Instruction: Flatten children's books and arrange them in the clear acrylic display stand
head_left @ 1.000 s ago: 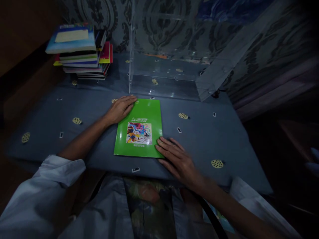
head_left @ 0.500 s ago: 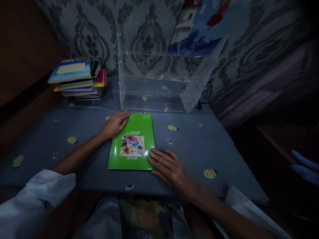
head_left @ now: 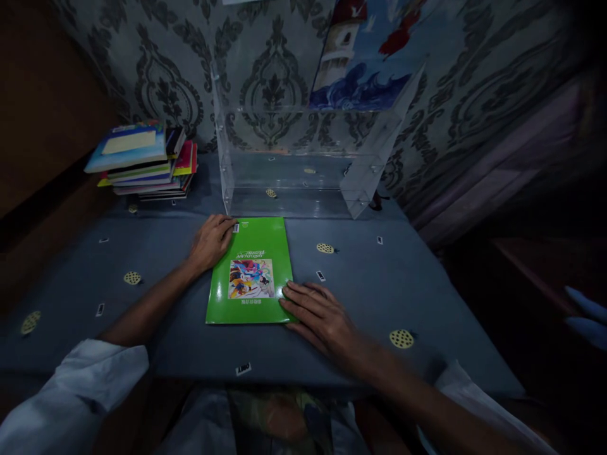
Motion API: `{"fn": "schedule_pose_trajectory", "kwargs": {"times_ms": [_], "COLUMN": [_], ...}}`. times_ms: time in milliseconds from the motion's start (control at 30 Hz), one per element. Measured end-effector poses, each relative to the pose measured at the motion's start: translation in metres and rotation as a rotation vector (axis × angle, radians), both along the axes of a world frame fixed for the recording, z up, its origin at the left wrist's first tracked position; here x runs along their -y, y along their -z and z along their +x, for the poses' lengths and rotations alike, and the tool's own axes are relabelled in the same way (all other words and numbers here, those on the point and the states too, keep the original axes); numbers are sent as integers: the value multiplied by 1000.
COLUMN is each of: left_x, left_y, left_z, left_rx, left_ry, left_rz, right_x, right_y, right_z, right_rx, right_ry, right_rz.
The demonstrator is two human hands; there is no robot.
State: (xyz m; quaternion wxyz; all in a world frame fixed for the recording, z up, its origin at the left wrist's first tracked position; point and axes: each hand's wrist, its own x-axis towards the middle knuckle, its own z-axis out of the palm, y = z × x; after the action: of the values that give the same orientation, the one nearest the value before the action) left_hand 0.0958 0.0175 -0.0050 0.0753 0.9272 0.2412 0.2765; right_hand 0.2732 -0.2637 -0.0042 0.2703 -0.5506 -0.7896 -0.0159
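Note:
A green book lies flat on the cloth-covered table, its printed text upside down to me and a colourful picture on its cover. My left hand rests at the book's upper left edge, fingers loosely bent and fingertips by a small barcode at the corner. At the lower right edge, my right hand lies with its fingers stretched out, their tips on the cover. Neither hand grips the book; both are open.
A stack of books stands at the back left. Behind the green book is a clear acrylic rack against the patterned wall, below a painting. The blue-grey tablecloth has pineapple prints; the table's right edge drops off into darkness.
My left hand has slid a little left and down, off the book's top corner, uncovering the barcode. My right hand and the book stay nearly in place. The view has shifted slightly.

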Motion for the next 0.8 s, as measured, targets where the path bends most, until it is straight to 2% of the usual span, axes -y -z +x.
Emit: {"fn": "schedule_pose_trajectory", "kwargs": {"times_ms": [167,267,500,800], "left_x": [8,21,72,133], "left_y": [-1,-3,-13,-20], "left_z": [-15,-29,-63,-102], "left_rx": [-74,-86,-47,-126], "left_ry": [32,54,121,235], "left_rz": [-34,-26,20,89], "right_x": [0,0,-1,-1], "right_y": [-2,-3,-1,1], "right_z": [0,0,-1,-2], "right_rx": [-37,-55,-83,-110], "right_ry": [-6,-3,-6,17], "right_rz": [-7,-26,-19,-67]}}
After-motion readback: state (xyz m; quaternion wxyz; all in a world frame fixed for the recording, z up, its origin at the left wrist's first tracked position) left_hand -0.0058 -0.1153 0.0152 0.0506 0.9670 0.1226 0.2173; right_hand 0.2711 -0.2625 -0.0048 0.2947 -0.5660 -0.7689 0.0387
